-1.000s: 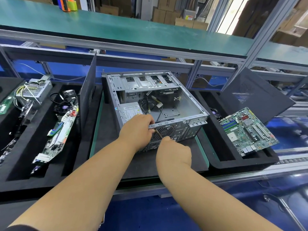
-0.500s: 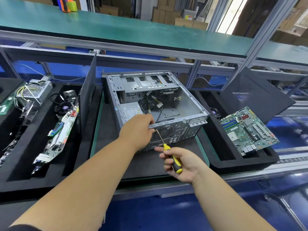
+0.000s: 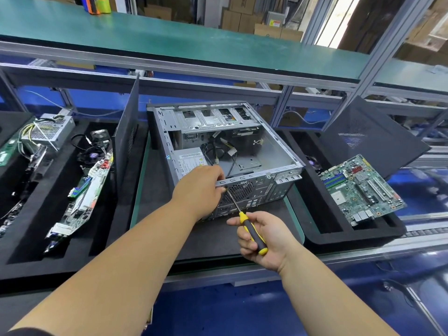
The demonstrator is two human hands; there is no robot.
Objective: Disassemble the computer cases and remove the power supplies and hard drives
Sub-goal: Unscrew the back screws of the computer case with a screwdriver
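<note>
An open grey computer case lies on its side on a dark mat, rear panel toward me. Its power supply, with a white label, sits in the near left corner, cables trailing beside it. My left hand grips the top edge of the rear panel over the power supply. My right hand holds a yellow and black screwdriver, palm up, a little in front of the case. The screwdriver's tip meets the rear panel by the fan grille, next to my left hand's fingers.
A black side panel stands upright left of the case. The left foam tray holds a removed power supply, a fan and a motherboard. The right tray holds another motherboard, with a second side panel leaning behind it.
My right hand has drawn back from the rear panel toward me and turned palm up, so the screwdriver handle now shows. My left hand has stayed on the case edge.
</note>
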